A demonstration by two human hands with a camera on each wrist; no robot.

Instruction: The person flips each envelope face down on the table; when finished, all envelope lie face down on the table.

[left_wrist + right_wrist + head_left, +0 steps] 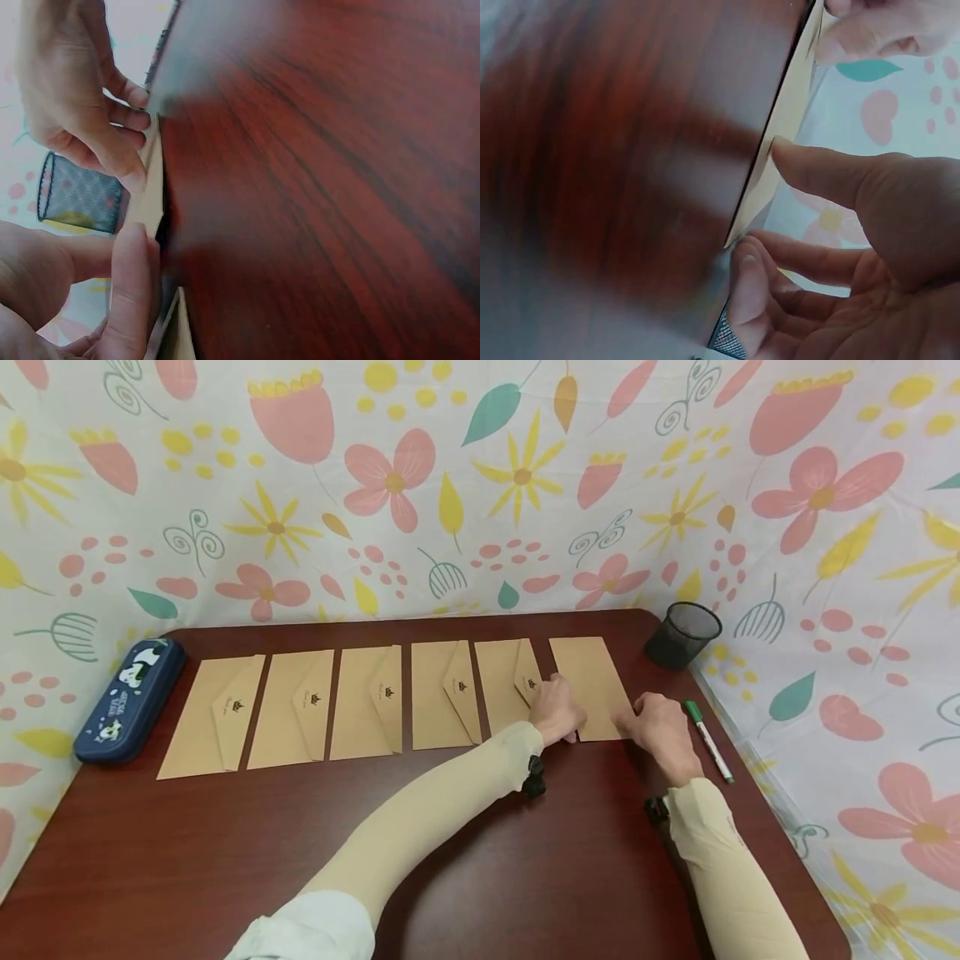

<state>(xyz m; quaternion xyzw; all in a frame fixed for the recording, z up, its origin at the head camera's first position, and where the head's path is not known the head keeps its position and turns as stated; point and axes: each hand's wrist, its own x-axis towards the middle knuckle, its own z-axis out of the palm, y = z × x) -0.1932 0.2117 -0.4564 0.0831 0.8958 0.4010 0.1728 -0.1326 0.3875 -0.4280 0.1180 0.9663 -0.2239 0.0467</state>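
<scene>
A plain tan envelope (590, 677) lies at the right end of a row, its unmarked face up. My left hand (557, 708) is at its lower left corner, fingers bent, with thumb and fingertips at the edge. At the lower right corner is my right hand (660, 731). In the right wrist view that hand's thumb rests on the envelope (780, 112) near its front edge, while its fingers bend about the corner. The left wrist view shows both hands along the same front edge. Beside my left hand lies another envelope (498, 672) with a crown-marked flap.
More flap-up envelopes (367, 693) continue leftward across the dark red table (480, 860). A blue pencil case (131, 697) lies at the far left. A black mesh pen cup (681, 635) stands at the back right corner, and a green-capped marker (708, 742) lies by the right edge.
</scene>
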